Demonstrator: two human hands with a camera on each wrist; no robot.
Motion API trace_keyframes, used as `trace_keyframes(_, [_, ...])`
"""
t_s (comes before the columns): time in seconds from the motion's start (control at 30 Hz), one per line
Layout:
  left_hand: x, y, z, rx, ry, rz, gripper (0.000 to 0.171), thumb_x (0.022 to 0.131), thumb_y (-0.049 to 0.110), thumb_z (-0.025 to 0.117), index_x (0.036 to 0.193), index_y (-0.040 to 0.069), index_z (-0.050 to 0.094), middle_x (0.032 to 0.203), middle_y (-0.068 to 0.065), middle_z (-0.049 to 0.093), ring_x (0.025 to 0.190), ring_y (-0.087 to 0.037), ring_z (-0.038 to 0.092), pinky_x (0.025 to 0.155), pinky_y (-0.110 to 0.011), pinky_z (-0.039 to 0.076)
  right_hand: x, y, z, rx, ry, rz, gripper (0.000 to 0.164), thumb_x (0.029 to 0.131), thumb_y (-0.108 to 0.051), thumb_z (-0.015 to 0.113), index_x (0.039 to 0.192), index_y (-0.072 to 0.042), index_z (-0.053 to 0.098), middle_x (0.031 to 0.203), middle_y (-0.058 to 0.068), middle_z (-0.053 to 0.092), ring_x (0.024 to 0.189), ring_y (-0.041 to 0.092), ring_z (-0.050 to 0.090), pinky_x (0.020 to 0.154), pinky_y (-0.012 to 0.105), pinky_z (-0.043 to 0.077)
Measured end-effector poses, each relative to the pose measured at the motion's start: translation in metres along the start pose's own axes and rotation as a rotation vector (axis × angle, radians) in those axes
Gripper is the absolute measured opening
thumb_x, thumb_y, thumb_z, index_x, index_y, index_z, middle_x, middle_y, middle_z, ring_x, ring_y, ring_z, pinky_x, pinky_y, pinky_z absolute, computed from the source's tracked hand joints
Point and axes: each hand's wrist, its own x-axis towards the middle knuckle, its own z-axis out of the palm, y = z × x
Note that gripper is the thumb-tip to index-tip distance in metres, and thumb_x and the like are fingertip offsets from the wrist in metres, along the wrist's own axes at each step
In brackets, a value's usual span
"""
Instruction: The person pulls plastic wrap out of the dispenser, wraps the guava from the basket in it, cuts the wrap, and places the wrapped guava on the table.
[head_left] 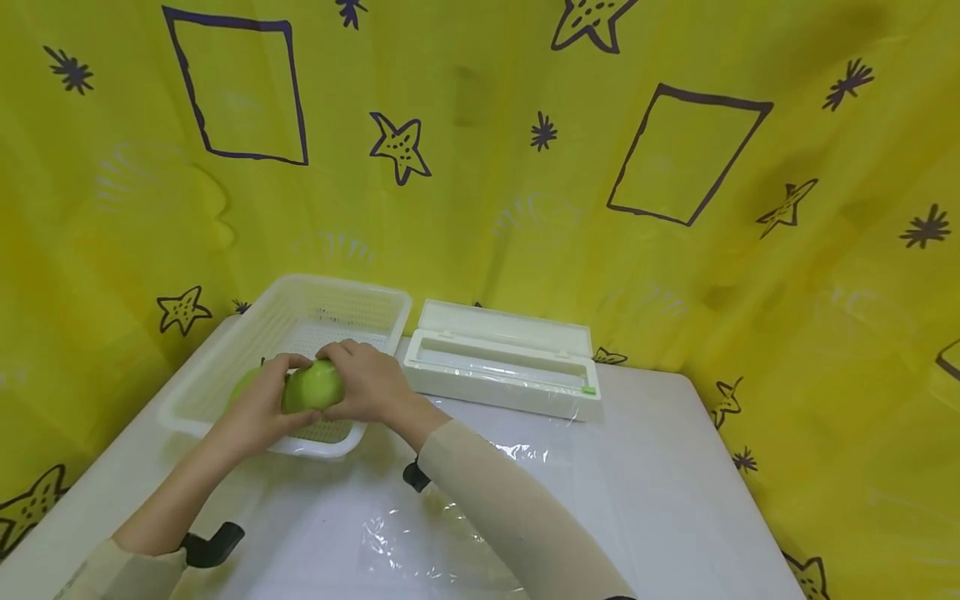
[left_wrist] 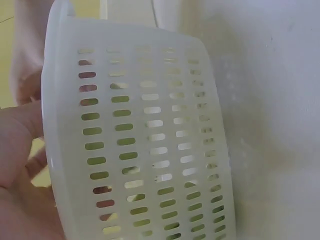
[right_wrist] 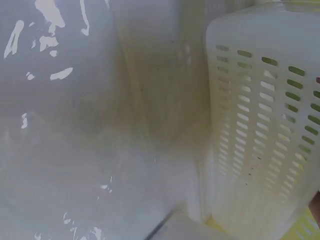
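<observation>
Over the near side of a white slotted plastic basket [head_left: 281, 444], both hands hold one green apple [head_left: 318, 385] between them. My left hand [head_left: 262, 404] grips its left side, with the thumb underneath. On the other side my right hand [head_left: 367, 379] has its fingers curled over the top and the thumb low. A second green fruit [head_left: 243, 382] with a stem shows behind the left hand, inside the basket. In the left wrist view, green shows through the slots of the basket wall [left_wrist: 65, 150], and part of the left hand [left_wrist: 22, 170] is beyond the rim.
A white cling film dispenser [head_left: 502, 387] with its lid raised and a green slide cutter [head_left: 589, 390] stands right of the basket. Clear film [head_left: 427, 542] lies over the white table [head_left: 660, 483] in front of it. A yellow patterned curtain [head_left: 480, 225] hangs close behind.
</observation>
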Motion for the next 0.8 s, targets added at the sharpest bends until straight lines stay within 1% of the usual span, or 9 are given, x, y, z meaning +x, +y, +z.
trace_keyframes(0.1, [0.003,0.003,0.000,0.009,0.022,0.049,0.076,0.073,0.005,0.086,0.134,-0.007,0.043,0.131,-0.030,0.049,0.119,-0.047,0.047,0.095,-0.063,0.041,-0.007,0.007,-0.008,0.049,0.066,0.016,0.080,0.069,-0.051,0.088,0.135,-0.027,0.051,0.130,-0.009,0.057,0.106,0.006,0.057,0.075,0.019,0.049])
trace_keyframes(0.17, [0.003,0.006,0.001,0.028,0.036,0.095,0.077,0.072,0.004,0.087,0.135,-0.006,0.044,0.132,-0.028,0.049,0.120,-0.045,0.047,0.095,-0.062,0.042,-0.013,0.011,-0.013,0.105,0.087,0.014,0.081,0.068,-0.049,0.089,0.135,-0.024,0.052,0.130,-0.007,0.058,0.106,0.006,0.056,0.078,0.019,0.048])
trace_keyframes(0.3, [0.004,0.014,0.004,0.066,0.070,0.195,0.080,0.070,0.008,0.090,0.136,-0.003,0.045,0.132,-0.023,0.051,0.118,-0.039,0.050,0.092,-0.057,0.046,-0.027,0.018,-0.024,0.227,0.120,0.014,0.084,0.067,-0.048,0.090,0.137,-0.020,0.052,0.134,-0.005,0.058,0.111,0.007,0.056,0.086,0.020,0.048])
trace_keyframes(0.37, [0.005,0.017,0.005,0.068,0.097,0.236,0.081,0.070,0.008,0.091,0.136,-0.001,0.046,0.132,-0.019,0.051,0.117,-0.035,0.051,0.090,-0.052,0.047,-0.034,0.019,-0.027,0.285,0.142,0.019,0.086,0.068,-0.047,0.090,0.139,-0.019,0.051,0.136,-0.004,0.057,0.112,0.008,0.056,0.089,0.020,0.049])
trace_keyframes(0.43, [0.006,0.020,0.005,0.064,0.117,0.264,0.082,0.069,0.010,0.091,0.137,0.002,0.046,0.133,-0.016,0.051,0.116,-0.030,0.051,0.090,-0.042,0.049,-0.040,0.021,-0.031,0.337,0.168,0.022,0.087,0.069,-0.046,0.091,0.140,-0.019,0.049,0.137,-0.004,0.057,0.112,0.008,0.056,0.090,0.021,0.049])
trace_keyframes(0.53, [0.006,0.025,0.005,0.042,0.134,0.294,0.082,0.069,0.010,0.092,0.137,0.006,0.048,0.133,-0.012,0.051,0.116,-0.025,0.050,0.086,-0.030,0.053,-0.049,0.024,-0.038,0.389,0.189,0.013,0.085,0.070,-0.044,0.090,0.140,-0.019,0.049,0.136,-0.004,0.057,0.112,0.008,0.056,0.091,0.021,0.049])
trace_keyframes(0.6, [0.007,0.029,0.005,0.023,0.137,0.307,0.081,0.068,0.011,0.093,0.137,0.008,0.050,0.133,-0.010,0.052,0.115,-0.022,0.051,0.083,-0.025,0.055,-0.056,0.026,-0.042,0.417,0.191,-0.003,0.085,0.070,-0.044,0.090,0.140,-0.019,0.049,0.137,-0.004,0.057,0.113,0.008,0.056,0.093,0.021,0.048])
trace_keyframes(0.7, [0.008,0.034,0.007,-0.005,0.126,0.330,0.081,0.067,0.013,0.093,0.136,0.010,0.052,0.132,-0.007,0.052,0.114,-0.020,0.053,0.082,-0.030,0.059,-0.065,0.031,-0.045,0.444,0.193,-0.025,0.086,0.070,-0.043,0.090,0.141,-0.019,0.049,0.138,-0.004,0.056,0.114,0.008,0.056,0.094,0.020,0.048])
trace_keyframes(0.8, [0.010,0.038,0.010,-0.001,0.114,0.340,0.080,0.067,0.016,0.094,0.136,0.013,0.053,0.131,-0.004,0.052,0.113,-0.018,0.055,0.082,-0.033,0.059,-0.073,0.035,-0.047,0.449,0.203,-0.049,0.087,0.071,-0.042,0.090,0.143,-0.019,0.047,0.137,-0.003,0.056,0.113,0.009,0.056,0.094,0.020,0.048])
